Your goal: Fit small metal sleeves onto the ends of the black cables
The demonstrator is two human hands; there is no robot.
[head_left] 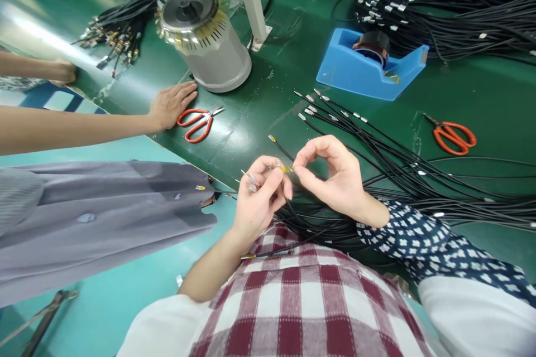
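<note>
My left hand [263, 192] is closed around black cable ends whose small silvery tips [251, 183] stick out between the fingers. At its thumb and forefinger is a small piece of yellow tape [285, 168]. My right hand [333, 175] pinches the right end of that tape between thumb and forefinger; its exact wrap around the cable end is too small to make out. Just behind the hands, a cable end [272, 138] with a yellow band points up and left. More black cables [368, 150] with white-tagged ends lie beside my right hand.
A grey round tape dispenser [218, 56] stands at the back, yellow pieces around its top. There is a blue tape dispenser [364, 75]. Orange-handled scissors [454, 136] lie right, another pair [199, 122] left, near a co-worker's hand [173, 105]. A large cable coil [419, 5] lies behind.
</note>
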